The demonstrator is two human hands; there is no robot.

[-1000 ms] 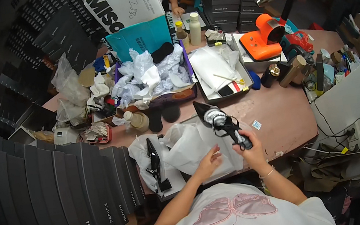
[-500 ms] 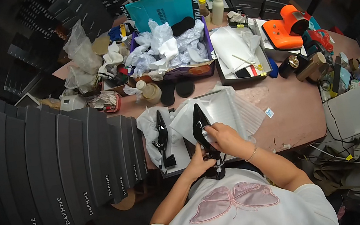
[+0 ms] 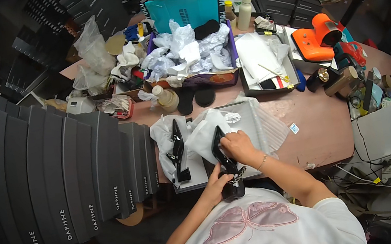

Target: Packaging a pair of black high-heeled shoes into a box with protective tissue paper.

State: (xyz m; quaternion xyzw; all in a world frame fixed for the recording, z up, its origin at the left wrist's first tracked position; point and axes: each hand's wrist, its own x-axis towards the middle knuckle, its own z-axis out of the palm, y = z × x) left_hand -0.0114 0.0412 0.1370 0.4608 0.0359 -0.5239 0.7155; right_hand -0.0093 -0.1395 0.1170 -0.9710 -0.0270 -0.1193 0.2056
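A shiny black pointed-toe shoe (image 3: 222, 156) is tilted in front of my body, its toe pointing away from me. My left hand (image 3: 213, 186) is wrapped round its heel end, near a chain-like strap. At its front part my right hand (image 3: 238, 147) is closed on the edge, fingers curled; the fingertips are partly hidden. The matching black shoe (image 3: 178, 155) lies to the left on white tissue paper (image 3: 159, 132). Behind the held shoe, more white tissue (image 3: 205, 129) and a crumpled white paper wad (image 3: 231, 117) lie by the open shoebox (image 3: 261, 135).
Stacked dark shoeboxes (image 3: 69, 176) rise on the left. Behind the work stand a purple box (image 3: 233, 48) of crumpled paper, a cream bottle (image 3: 166, 99) and a tray (image 3: 271, 89) of papers. An orange device (image 3: 313, 44) sits at the back right of the pink table (image 3: 323, 128).
The shoe has tilted, its toe now lower and nearer me. My right hand has shifted slightly right and away from me. A crumpled paper wad now shows in the box.
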